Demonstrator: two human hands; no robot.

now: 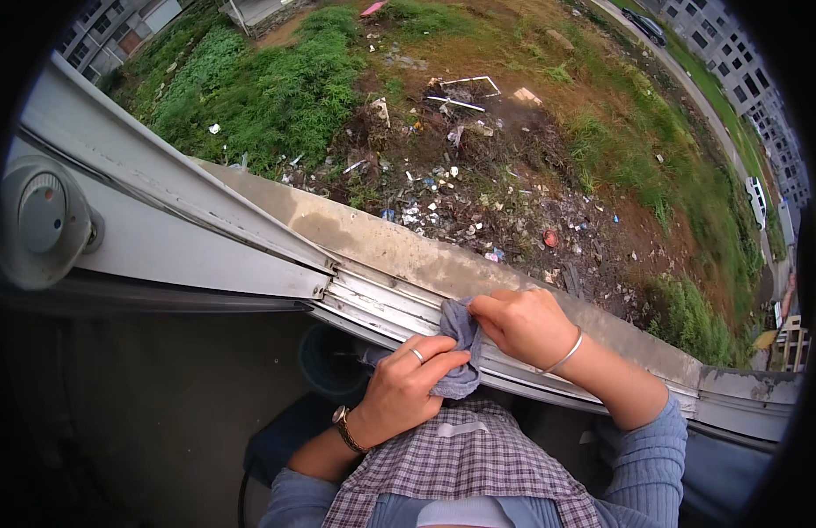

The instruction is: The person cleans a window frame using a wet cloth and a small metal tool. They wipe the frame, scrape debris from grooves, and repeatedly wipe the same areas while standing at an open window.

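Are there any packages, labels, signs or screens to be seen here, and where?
No screens, signs or readable labels show.
Litter: small white, blue and red scraps, some perhaps packaging, scattered on the bare ground far below the window; too small to tell.
Near the hands, only a grey-blue cloth, held by the left hand and right hand on the window track.

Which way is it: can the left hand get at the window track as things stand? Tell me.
Probably yes. The left hand grips the grey cloth right beside the window track, with nothing lying between them. The right hand pinches the same cloth on the rail, further along, leaving the near stretch free.
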